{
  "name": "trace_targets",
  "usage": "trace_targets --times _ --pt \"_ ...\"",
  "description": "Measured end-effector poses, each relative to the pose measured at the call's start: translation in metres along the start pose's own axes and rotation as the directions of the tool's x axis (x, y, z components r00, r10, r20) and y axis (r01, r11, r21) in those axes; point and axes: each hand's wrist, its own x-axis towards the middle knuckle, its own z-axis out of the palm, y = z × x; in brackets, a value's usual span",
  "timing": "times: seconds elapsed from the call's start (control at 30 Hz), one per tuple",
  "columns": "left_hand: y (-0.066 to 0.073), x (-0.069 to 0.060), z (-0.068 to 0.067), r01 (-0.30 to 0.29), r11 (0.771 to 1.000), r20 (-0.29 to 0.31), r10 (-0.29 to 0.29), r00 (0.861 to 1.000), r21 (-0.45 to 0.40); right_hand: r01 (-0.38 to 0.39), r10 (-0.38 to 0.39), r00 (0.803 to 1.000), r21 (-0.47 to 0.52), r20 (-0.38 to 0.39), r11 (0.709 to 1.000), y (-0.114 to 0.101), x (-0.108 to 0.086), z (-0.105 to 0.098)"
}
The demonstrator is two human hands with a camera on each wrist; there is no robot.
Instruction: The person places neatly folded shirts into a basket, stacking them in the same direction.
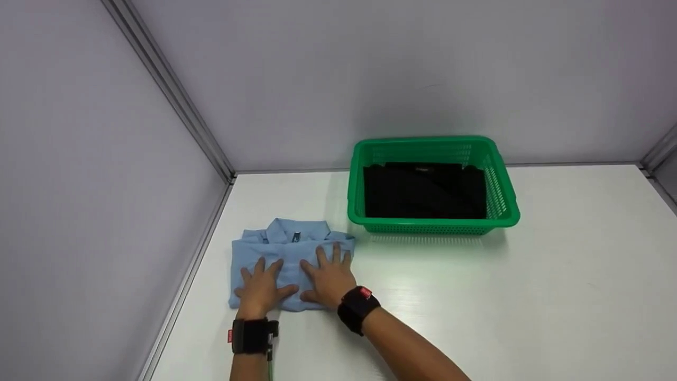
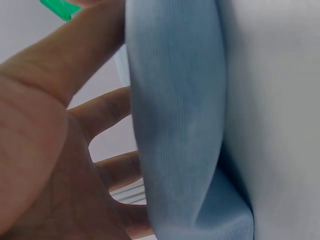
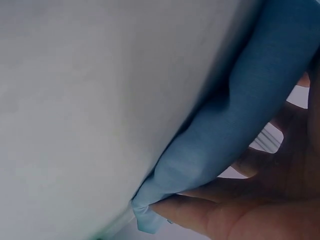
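Note:
A light blue collared shirt lies folded into a rectangle on the white table, its collar and dark neck label toward the back. My left hand rests on the left half of the shirt with fingers spread. On the right half, my right hand presses down, also with spread fingers. In the left wrist view the folded front edge of the shirt runs past the fingertips. The right wrist view has the shirt's rolled edge against the table, with the fingers on top.
Behind and to the right of the shirt stands a green plastic basket with a folded black garment inside. Grey-white panels wall the white table at the back and left. Both wrists wear black straps.

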Motion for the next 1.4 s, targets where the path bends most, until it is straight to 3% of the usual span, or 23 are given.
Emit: trace_targets --times 1.07,1.4 --pt "0.010 -0.018 0.008 0.026 1.000 0.020 -0.026 0.999 0.013 0.014 -0.014 1.000 -0.004 -0.005 1.000 0.003 -0.019 -0.006" --pt "0.011 -0.023 0.012 0.033 0.999 0.015 -0.033 0.999 0.008 0.008 -0.008 0.999 0.007 0.038 1.000 0.002 -0.025 -0.010"
